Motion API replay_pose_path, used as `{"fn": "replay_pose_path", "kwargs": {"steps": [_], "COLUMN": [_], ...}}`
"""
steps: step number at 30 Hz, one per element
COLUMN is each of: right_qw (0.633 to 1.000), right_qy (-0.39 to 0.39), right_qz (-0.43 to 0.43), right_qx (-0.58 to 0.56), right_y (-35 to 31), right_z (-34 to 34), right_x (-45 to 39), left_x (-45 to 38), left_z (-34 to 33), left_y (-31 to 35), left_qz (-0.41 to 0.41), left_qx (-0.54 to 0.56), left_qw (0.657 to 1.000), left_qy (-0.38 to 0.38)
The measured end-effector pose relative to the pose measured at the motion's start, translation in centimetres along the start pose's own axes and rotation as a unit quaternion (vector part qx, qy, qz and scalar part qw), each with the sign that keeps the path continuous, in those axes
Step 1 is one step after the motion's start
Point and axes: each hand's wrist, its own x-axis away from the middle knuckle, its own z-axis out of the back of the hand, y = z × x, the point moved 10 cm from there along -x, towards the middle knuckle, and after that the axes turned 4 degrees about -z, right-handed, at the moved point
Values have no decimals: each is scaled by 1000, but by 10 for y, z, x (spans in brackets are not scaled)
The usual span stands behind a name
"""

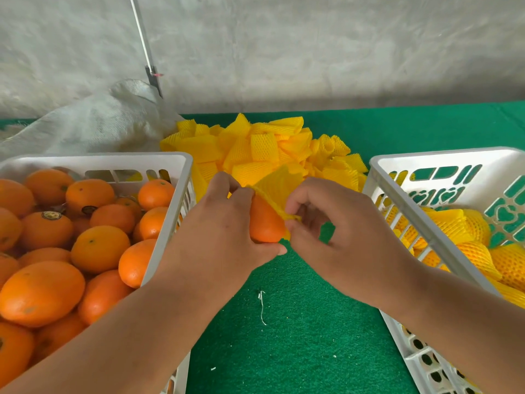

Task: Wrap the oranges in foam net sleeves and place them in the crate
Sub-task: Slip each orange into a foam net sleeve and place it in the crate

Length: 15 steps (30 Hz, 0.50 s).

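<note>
My left hand (224, 223) grips a bare orange (265, 223) above the green mat. My right hand (335, 231) pinches the edge of a yellow foam net sleeve (277, 184) that lies over the top of that orange. The sleeve covers only the fruit's upper side. A white crate (181, 166) on the left holds several bare oranges (99, 248). On the right, a second white crate (403, 214) holds several oranges wrapped in yellow sleeves (471, 251).
A pile of loose yellow foam sleeves (264, 146) lies at the back between the crates. A pale woven sack (93, 123) slumps behind the left crate. The green mat (298, 322) covers the table, with a grey wall behind.
</note>
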Motion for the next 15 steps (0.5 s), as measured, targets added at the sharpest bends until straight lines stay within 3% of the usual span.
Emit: {"fn": "replay_pose_path", "kwargs": {"steps": [3, 9, 15], "right_qw": [999, 999, 999], "right_qy": [-20, 8, 14], "right_qz": [33, 18, 42], "right_qx": [37, 28, 20], "right_y": [-9, -7, -21], "right_z": [-5, 2, 0], "right_x": [1, 0, 2], "left_x": [-1, 0, 1], "left_z": [1, 18, 9], "left_y": [-1, -3, -3], "left_qz": [17, 36, 35], "left_qx": [19, 47, 119], "left_qw": [1000, 996, 991], "left_qy": [-2, 63, 39]}}
